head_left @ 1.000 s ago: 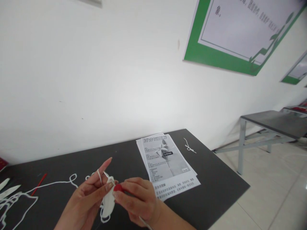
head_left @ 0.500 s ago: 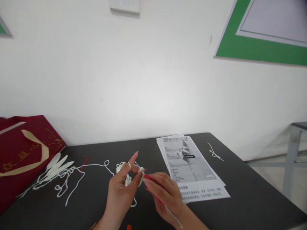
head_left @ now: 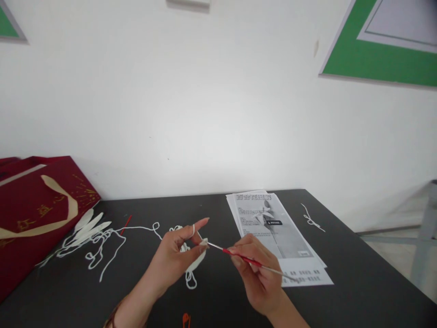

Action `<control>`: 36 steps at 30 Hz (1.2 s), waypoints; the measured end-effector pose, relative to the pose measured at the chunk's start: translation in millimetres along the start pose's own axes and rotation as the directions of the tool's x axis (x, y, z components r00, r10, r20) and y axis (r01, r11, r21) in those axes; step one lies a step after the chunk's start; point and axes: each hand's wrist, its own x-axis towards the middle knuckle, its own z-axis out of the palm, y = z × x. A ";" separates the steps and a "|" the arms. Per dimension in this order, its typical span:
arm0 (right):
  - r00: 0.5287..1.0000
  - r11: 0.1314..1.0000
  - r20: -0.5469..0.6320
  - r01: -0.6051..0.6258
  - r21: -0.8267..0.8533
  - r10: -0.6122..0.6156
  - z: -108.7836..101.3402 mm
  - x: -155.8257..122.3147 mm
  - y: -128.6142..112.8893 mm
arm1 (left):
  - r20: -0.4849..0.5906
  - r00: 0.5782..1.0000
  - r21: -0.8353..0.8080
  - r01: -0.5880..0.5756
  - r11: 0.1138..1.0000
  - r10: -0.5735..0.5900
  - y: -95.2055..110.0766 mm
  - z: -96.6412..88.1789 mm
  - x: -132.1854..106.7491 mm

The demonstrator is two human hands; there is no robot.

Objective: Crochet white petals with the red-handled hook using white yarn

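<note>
1. Nearest, at six o'clock, a small orange thing (head_left: 185,319) lies on the dark surface (head_left: 358,282).
2. The right hand (head_left: 257,278) has its grip closed round the crochet hook (head_left: 244,260). It has pulled away toward four o'clock: a moment ago the red handle sat against the work, and now only the tip touches.
3. The left hand (head_left: 174,257) pinches the white piece (head_left: 197,262), with yarn (head_left: 136,228) looped over the raised forefinger, so I judge a stitch is mid-draw.
4. Farther off, white petals (head_left: 88,225) and a red bag (head_left: 34,209) sit at ten o'clock, and printed sheets (head_left: 273,228) at one.
</note>
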 end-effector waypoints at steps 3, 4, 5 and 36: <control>0.992 0.988 0.006 -0.130 0.081 0.130 -5.3 0.4 2.4 | 0.084 0.995 -0.003 0.049 0.999 -0.048 1.6 -4.3 -0.4; 0.986 0.980 0.015 -0.169 0.107 0.168 -6.8 0.9 3.0 | 0.109 0.992 -0.002 0.057 0.998 -0.057 2.1 -5.3 -0.7; 0.979 0.970 0.028 -0.204 0.129 0.202 -8.3 1.5 3.5 | 0.132 0.989 0.003 0.064 0.998 -0.064 2.6 -6.1 -1.1; 0.595 0.186 0.187 -0.508 0.841 0.782 35.5 7.6 23.6 | 0.027 0.986 -0.308 0.165 0.937 -0.165 -6.5 22.4 -4.1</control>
